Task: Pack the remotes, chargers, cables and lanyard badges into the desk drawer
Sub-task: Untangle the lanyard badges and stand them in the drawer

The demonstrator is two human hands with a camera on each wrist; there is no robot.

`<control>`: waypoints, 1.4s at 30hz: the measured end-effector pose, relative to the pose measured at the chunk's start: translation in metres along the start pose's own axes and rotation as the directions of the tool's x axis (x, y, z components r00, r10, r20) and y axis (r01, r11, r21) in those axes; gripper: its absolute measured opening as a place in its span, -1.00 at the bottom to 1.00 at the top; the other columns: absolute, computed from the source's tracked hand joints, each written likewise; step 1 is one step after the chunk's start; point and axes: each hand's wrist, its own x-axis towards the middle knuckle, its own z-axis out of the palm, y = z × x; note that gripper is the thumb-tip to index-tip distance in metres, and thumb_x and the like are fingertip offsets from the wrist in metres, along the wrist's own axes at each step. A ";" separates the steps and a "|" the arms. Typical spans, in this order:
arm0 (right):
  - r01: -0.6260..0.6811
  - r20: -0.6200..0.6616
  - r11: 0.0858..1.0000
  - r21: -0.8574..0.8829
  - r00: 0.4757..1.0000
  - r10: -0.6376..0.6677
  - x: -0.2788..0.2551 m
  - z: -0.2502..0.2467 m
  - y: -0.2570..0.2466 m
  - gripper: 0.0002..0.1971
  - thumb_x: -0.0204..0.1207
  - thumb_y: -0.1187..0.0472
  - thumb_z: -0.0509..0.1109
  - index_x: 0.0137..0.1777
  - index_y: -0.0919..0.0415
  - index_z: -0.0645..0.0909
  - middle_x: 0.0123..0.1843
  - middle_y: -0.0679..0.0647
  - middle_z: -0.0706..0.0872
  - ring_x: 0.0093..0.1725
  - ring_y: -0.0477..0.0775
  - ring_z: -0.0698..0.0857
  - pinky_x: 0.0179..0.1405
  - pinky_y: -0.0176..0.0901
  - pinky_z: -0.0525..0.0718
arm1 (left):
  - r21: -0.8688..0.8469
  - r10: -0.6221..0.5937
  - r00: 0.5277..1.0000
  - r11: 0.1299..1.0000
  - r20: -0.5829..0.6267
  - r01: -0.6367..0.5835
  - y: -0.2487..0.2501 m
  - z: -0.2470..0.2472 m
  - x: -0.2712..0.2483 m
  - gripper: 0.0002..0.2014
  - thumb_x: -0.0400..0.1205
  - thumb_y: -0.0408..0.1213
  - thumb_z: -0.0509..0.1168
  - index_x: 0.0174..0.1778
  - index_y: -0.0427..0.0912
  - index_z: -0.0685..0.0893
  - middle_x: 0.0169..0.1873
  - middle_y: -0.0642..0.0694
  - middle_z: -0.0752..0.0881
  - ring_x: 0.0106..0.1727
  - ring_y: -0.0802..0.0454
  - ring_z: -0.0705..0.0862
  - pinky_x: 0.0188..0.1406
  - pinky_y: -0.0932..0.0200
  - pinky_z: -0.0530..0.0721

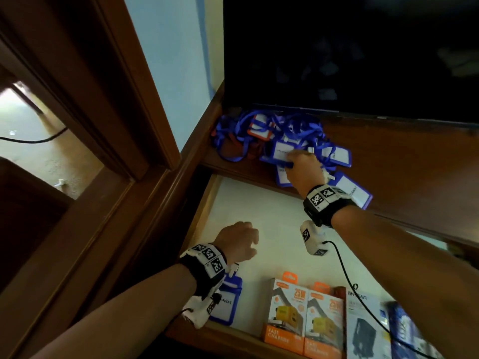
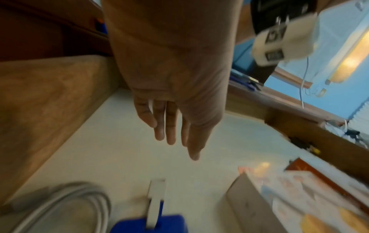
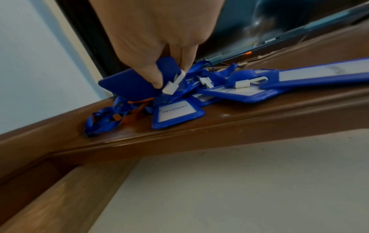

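Note:
A tangle of blue lanyard badges [image 1: 259, 130] lies on the brown desk top [image 1: 388, 164] at its back left corner. My right hand [image 1: 298, 158] reaches into the pile. In the right wrist view its thumb and fingers [image 3: 153, 75] pinch one blue badge holder [image 3: 129, 83] near its white clip. The open drawer [image 1: 272, 208] has a white floor. My left hand [image 1: 243, 242] hovers over the drawer's left side, fingers [image 2: 169, 130] straight and holding nothing. One blue badge [image 1: 228, 304] lies in the drawer under my left wrist.
Two orange charger boxes [image 1: 285, 314] and a white box [image 1: 365, 327] stand along the drawer's front. A coiled grey cable [image 2: 66, 205] lies at the drawer's near left. A dark screen [image 1: 350, 47] stands behind the badges. A wooden door frame [image 1: 116, 99] is at the left.

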 end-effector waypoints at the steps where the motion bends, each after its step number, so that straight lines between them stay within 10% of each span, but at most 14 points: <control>1: 0.002 0.016 1.000 -0.015 1.000 -0.002 0.003 0.002 0.001 -0.74 0.39 0.48 0.32 0.07 0.40 0.68 0.14 0.30 0.69 0.13 0.33 0.66 0.08 0.03 0.69 | -0.051 0.006 0.996 0.999 -0.084 -0.010 0.001 -0.010 0.002 -0.74 0.57 -0.11 0.33 0.16 -0.01 0.62 0.21 0.01 0.55 0.28 0.03 0.52 0.16 0.08 0.56; 5: -0.032 0.029 0.999 0.017 0.999 0.031 0.013 0.009 0.004 -0.82 0.31 0.52 0.38 -0.07 0.45 0.66 0.14 0.34 0.64 0.15 0.34 0.62 0.09 -0.12 0.57 | -0.218 -0.032 0.933 0.975 -0.359 -0.050 0.008 -0.051 0.015 -0.64 0.56 -0.17 0.36 0.27 -0.03 0.55 0.33 0.00 0.44 0.37 0.03 0.45 0.18 0.10 0.54; 10: -0.160 0.060 0.972 0.173 0.987 0.151 0.021 0.015 0.003 -0.58 0.20 0.24 0.65 0.05 0.38 0.72 0.20 0.32 0.61 0.23 0.28 0.56 0.07 -0.23 0.46 | -0.451 -0.200 0.911 0.892 -0.360 0.018 0.013 -0.083 0.047 -0.38 0.51 -0.21 0.42 0.47 -0.12 0.34 0.45 -0.13 0.29 0.34 -0.16 0.50 0.25 0.01 0.52; 13: -0.164 -0.044 0.936 0.310 0.981 0.187 0.022 0.010 0.000 -0.45 0.09 -0.02 0.70 -0.06 0.40 0.74 0.03 0.30 0.69 0.04 0.28 0.66 -0.08 -0.11 0.59 | -0.318 -0.159 0.914 0.948 -0.375 0.035 0.013 -0.082 0.065 -0.22 0.49 -0.24 0.44 0.58 -0.15 0.21 0.54 -0.21 0.15 0.45 -0.28 0.40 0.32 -0.07 0.51; 17: -0.161 -0.107 0.774 0.612 0.953 0.283 0.014 -0.019 -0.015 -0.86 0.31 0.35 0.60 -0.38 0.17 0.72 -0.29 0.18 0.72 -0.27 0.14 0.69 -0.26 -0.02 0.64 | -0.122 -0.115 0.967 0.989 -0.226 0.089 0.011 -0.075 0.084 -0.24 0.58 -0.17 0.33 0.65 0.02 0.08 0.65 -0.18 -0.09 0.58 -0.29 0.15 0.35 -0.11 0.45; 19: -0.210 -0.112 0.689 0.694 0.914 0.391 0.014 -0.029 -0.013 -0.91 0.38 0.42 0.50 -0.23 0.24 0.78 -0.17 0.21 0.81 -0.12 0.18 0.78 -0.10 0.00 0.74 | -0.007 -0.063 0.978 0.998 -0.197 0.063 0.011 -0.072 0.091 -0.29 0.60 -0.12 0.28 0.65 0.03 0.10 0.65 -0.15 -0.08 0.60 -0.28 0.07 0.41 -0.15 0.40; 23: -0.334 0.072 0.942 -0.036 0.939 0.335 0.010 -0.053 -0.001 -0.52 0.42 0.35 0.40 0.37 0.13 0.57 0.35 0.04 0.66 0.35 0.07 0.62 0.27 -0.11 0.62 | 0.121 -0.024 0.975 0.991 -0.223 0.052 0.010 -0.072 0.101 -0.28 0.61 -0.03 0.24 0.65 0.10 0.05 0.66 -0.12 -0.05 0.60 -0.25 0.08 0.43 -0.21 0.32; 26: -0.331 0.104 0.943 -0.011 0.938 0.331 0.000 -0.073 0.013 -0.54 0.56 0.31 0.33 0.47 0.15 0.48 0.48 0.06 0.56 0.45 0.07 0.53 0.38 -0.25 0.48 | 0.177 -0.032 0.968 0.981 -0.250 0.078 0.007 -0.074 0.106 -0.24 0.59 -0.02 0.26 0.65 0.12 0.01 0.67 -0.14 -0.06 0.59 -0.24 0.12 0.40 -0.23 0.34; 28: -0.443 0.140 0.745 0.499 0.889 0.435 -0.006 -0.085 0.018 -0.61 0.61 0.42 0.26 0.44 0.34 0.49 0.49 0.24 0.52 0.44 0.21 0.52 0.16 -0.50 0.52 | 0.180 -0.050 0.966 0.979 -0.253 0.097 0.006 -0.076 0.108 -0.22 0.58 -0.03 0.27 0.65 0.13 -0.01 0.67 -0.13 -0.07 0.59 -0.24 0.11 0.40 -0.24 0.34; 30: -0.426 0.317 0.153 0.892 0.828 0.463 -0.019 -0.103 0.008 -0.61 0.61 0.54 0.18 0.44 0.51 0.43 0.48 0.41 0.46 0.35 0.35 0.56 -0.09 -0.53 0.60 | 0.183 -0.060 0.968 0.977 -0.246 0.107 0.004 -0.078 0.111 -0.21 0.58 -0.05 0.27 0.65 0.14 -0.04 0.67 -0.12 -0.10 0.60 -0.24 0.10 0.40 -0.26 0.34; 32: -0.284 0.397 -0.298 0.911 0.795 0.458 -0.021 -0.120 0.010 -0.65 0.60 0.52 0.13 0.36 0.46 0.50 0.33 0.41 0.54 -0.04 0.19 0.66 -0.21 -0.35 0.63 | 0.191 -0.069 0.969 0.975 -0.238 0.116 0.003 -0.080 0.113 -0.19 0.58 -0.06 0.29 0.65 0.16 -0.06 0.68 -0.11 -0.12 0.60 -0.26 0.09 0.41 -0.27 0.33; 36: -0.096 0.275 -0.400 0.911 0.865 0.420 -0.028 -0.153 0.024 -0.73 0.60 0.47 0.12 0.23 0.38 0.54 -0.11 0.27 0.67 -0.27 0.00 0.57 -0.38 -0.34 0.53 | 0.184 -0.107 0.971 0.972 -0.213 0.148 0.007 -0.083 0.116 -0.16 0.56 -0.07 0.32 0.65 0.18 -0.07 0.67 -0.10 -0.14 0.59 -0.28 0.08 0.43 -0.27 0.32; 42: 0.188 0.055 -0.444 0.876 0.876 0.479 -0.046 -0.193 0.035 -0.72 0.46 0.51 0.17 0.09 0.35 0.61 -0.17 0.26 0.73 -0.42 0.01 0.56 -0.41 -0.30 0.54 | 0.165 -0.164 0.971 0.967 -0.174 0.193 0.017 -0.089 0.122 -0.12 0.52 -0.05 0.37 0.64 0.21 -0.06 0.67 -0.07 -0.13 0.59 -0.30 0.08 0.44 -0.27 0.34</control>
